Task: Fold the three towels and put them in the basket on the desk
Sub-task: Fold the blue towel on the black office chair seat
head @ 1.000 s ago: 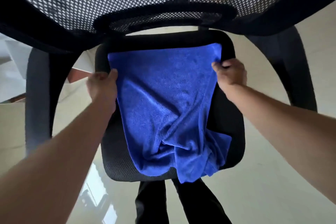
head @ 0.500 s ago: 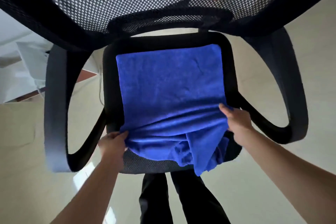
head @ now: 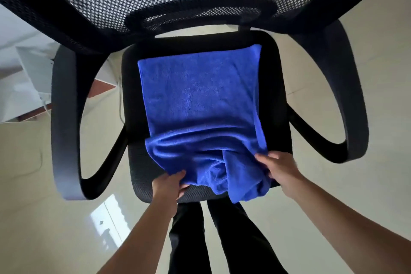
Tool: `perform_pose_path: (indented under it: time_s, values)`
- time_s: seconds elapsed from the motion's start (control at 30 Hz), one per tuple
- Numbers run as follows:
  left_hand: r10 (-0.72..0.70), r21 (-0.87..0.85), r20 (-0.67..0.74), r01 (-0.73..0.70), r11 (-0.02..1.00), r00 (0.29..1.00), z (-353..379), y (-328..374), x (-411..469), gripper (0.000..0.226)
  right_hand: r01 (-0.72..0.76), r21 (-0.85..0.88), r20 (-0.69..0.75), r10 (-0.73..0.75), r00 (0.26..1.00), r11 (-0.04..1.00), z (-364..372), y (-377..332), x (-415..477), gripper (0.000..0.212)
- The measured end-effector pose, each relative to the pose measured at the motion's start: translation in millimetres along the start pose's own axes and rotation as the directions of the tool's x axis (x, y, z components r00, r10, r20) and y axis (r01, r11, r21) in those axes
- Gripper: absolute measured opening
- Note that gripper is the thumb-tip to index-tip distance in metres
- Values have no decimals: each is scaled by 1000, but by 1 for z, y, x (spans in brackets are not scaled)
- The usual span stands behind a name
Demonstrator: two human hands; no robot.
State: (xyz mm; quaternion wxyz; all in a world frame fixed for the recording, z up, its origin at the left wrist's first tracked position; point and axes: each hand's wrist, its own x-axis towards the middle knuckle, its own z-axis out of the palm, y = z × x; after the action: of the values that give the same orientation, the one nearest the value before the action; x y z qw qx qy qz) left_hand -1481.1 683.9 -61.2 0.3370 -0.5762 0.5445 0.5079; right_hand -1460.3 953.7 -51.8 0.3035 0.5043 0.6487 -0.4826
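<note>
A: Towel location?
B: Blue towel lies flat on the chair seat, near edge bunched.
A: Grip state?
B: Left hand and right hand each pinch that bunched edge.

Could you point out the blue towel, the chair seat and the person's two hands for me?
blue towel (head: 200,100): head view, flat middle of the cloth.
chair seat (head: 279,95): head view, bare right edge.
left hand (head: 170,186): head view, back of hand.
right hand (head: 281,168): head view, back of hand.
</note>
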Motion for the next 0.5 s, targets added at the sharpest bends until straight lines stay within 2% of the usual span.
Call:
perform_pose_path:
  time_s: [0.07,0.13,0.2,0.33,0.4,0.5]
  values:
    - [68,-20,-9,-69,997,998,-5,10,-2,12,-12,170,-107,31,994,985,-11,-9,3,34]
    - [172,-9,-32,-172,985,985,-13,32,-6,15,35,266,-149,5,989,963,-20,-31,7,23]
    - [250,-6,-52,-251,968,967,-19,60,-10,16,115,261,-182,-69,981,958,-23,-62,15,17]
    - [351,-50,-74,-355,933,933,-18,112,-7,22,279,104,-309,-236,921,955,-17,-118,40,21]
    - [361,-71,-100,-369,927,927,-15,127,-4,20,262,153,-237,-222,946,953,-14,-133,46,12]
    - [314,-98,-135,-328,939,940,-10,125,-1,19,166,203,-96,-149,984,965,-10,-127,40,17]
